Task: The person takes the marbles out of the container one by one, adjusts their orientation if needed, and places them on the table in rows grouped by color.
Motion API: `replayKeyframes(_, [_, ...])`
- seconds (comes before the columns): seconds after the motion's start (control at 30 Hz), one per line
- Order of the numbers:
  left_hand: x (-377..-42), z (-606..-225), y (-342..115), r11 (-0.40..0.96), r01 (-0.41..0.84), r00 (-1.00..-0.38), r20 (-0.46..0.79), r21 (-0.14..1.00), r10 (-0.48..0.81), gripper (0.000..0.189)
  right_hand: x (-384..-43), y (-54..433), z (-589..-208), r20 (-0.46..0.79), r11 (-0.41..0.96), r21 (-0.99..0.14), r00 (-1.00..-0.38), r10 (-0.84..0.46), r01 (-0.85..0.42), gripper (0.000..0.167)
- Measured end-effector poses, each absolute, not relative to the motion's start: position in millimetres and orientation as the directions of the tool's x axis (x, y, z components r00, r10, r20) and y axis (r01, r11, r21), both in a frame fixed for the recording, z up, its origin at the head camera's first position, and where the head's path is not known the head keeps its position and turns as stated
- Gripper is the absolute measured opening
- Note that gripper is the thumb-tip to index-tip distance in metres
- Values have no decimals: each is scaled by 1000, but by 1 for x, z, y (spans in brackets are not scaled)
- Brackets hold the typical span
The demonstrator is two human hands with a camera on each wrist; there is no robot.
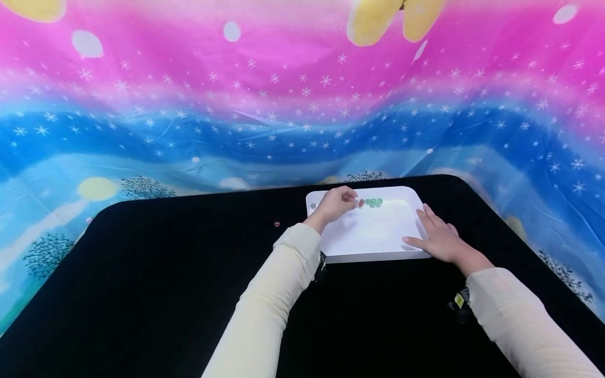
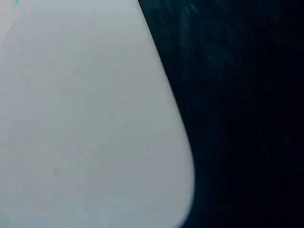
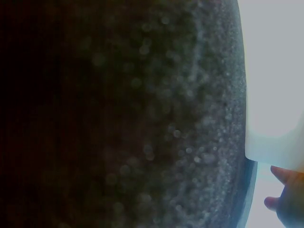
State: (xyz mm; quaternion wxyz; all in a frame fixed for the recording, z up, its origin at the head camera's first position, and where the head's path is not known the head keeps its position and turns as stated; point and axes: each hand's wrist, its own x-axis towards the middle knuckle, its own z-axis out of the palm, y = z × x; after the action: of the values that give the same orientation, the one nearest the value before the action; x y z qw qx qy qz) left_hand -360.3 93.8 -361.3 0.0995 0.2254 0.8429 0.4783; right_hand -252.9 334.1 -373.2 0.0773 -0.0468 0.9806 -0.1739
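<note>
A shallow white tray [image 1: 378,236] lies on the black table. Along its far side sits a short row of green glass marbles [image 1: 374,202], with a reddish marble [image 1: 361,203] at the row's left end. My left hand [image 1: 336,203] reaches over the tray's left part, fingers curled and fingertips pinching at the reddish marble; the fingers partly hide the contact. My right hand [image 1: 439,236] rests on the tray's right rim, fingers spread and thumb toward the inside. Some of its fingers [image 3: 280,175] show beside the tray in the right wrist view. The left wrist view shows no hand.
A clear marble [image 1: 313,206] sits in the tray's far left corner. One reddish marble [image 1: 277,224] lies on the black tablecloth [image 1: 189,273], left of the tray. Behind the table hangs a pink and blue printed cloth [image 1: 283,105].
</note>
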Motion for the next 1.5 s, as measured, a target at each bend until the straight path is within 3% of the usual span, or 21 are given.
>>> replayKeyframes(0.27, [-361, -364, 109, 414, 258, -888, 46, 873, 457, 22, -254, 334, -375, -134, 934, -350, -984, -117, -64, 95])
replayKeyframes(0.83, [-368, -373, 122, 500, 198, -936, 11, 843, 352, 15, -254, 334, -375, -140, 937, -343, -983, -115, -61, 94])
replayKeyframes(1.5, [-371, -381, 124, 555, 198, -935, -15, 808, 355, 16, -255, 334, -374, -141, 939, -340, -984, -111, -57, 94])
